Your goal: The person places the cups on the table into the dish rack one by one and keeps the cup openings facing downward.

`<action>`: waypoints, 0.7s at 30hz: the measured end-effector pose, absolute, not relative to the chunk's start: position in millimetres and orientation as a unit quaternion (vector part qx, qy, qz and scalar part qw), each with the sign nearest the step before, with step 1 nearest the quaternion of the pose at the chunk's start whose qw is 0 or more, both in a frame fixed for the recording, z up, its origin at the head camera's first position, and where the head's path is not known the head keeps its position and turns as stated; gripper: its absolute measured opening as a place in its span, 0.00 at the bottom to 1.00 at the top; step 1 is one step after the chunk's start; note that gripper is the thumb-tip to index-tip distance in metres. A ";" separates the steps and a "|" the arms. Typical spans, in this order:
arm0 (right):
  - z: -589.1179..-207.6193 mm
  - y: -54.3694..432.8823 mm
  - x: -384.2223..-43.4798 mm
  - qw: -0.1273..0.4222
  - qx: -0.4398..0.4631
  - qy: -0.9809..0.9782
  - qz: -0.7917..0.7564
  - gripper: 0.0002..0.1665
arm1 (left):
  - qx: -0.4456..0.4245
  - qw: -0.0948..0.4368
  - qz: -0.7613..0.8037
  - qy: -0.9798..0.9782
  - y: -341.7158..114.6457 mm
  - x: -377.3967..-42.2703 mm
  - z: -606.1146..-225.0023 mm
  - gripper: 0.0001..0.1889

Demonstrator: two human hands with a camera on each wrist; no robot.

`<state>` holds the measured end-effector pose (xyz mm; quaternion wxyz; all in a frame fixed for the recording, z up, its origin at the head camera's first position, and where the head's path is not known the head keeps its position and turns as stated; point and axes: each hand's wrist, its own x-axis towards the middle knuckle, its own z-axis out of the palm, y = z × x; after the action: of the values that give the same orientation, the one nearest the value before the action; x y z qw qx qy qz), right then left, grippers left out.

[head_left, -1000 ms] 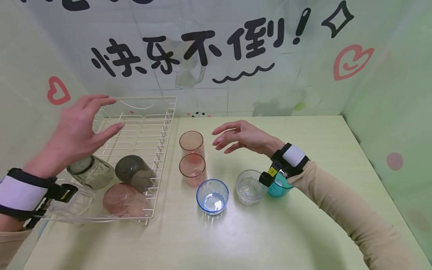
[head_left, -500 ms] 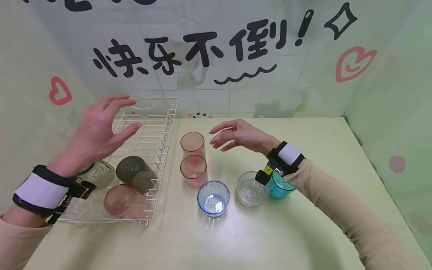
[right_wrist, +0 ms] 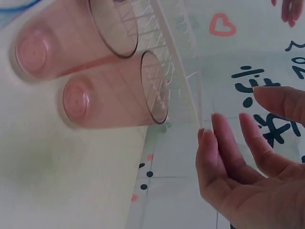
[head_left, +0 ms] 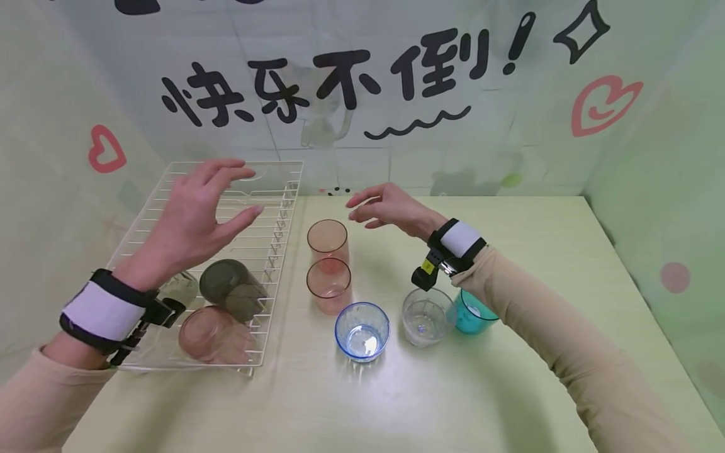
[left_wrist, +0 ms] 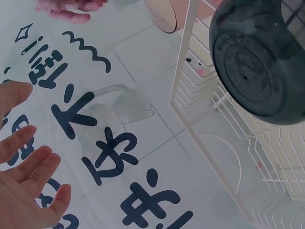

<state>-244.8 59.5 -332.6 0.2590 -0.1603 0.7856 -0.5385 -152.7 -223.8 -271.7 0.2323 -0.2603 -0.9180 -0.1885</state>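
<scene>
My left hand hovers over the white wire rack, thumb and fingers spread around nothing. Below it on the rack lie a grey glass, a pink glass and a clear glass, partly hidden by the wrist. The grey glass looms large in the left wrist view. Two upright pinkish glasses stand beside the rack, a farther glass and a nearer glass. Just above and right of the farther one is my right hand, its fingers relaxed and holding nothing.
A blue-rimmed glass, a clear tumbler and a teal glass stand upright on the pale table. The right wrist's strap camera hangs close above the clear tumbler. A printed backdrop closes off the rear.
My left hand has moved right across the rack, still spread. The right hand has drifted slightly back and up, towards the backdrop. The glasses stay where they were.
</scene>
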 end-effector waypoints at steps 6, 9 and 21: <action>-338.5 49.0 -254.9 0.228 -0.133 0.816 -0.514 0.22 | -0.259 0.222 -0.195 -0.920 -221.2 -153.2 -275.0 0.26; -344.3 43.1 -259.9 0.215 -0.126 0.829 -0.501 0.24 | -0.260 0.219 -0.197 -0.920 -220.6 -153.0 -276.8 0.25; -361.6 17.4 -267.7 0.189 -0.152 0.877 -0.415 0.27 | -0.291 0.235 -0.208 -0.904 -217.9 -156.6 -292.3 0.25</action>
<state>-267.7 17.4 -361.6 0.1891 -0.1516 0.8771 -0.4146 -156.6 -217.9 -292.3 0.2347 -0.2913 -0.9037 -0.2083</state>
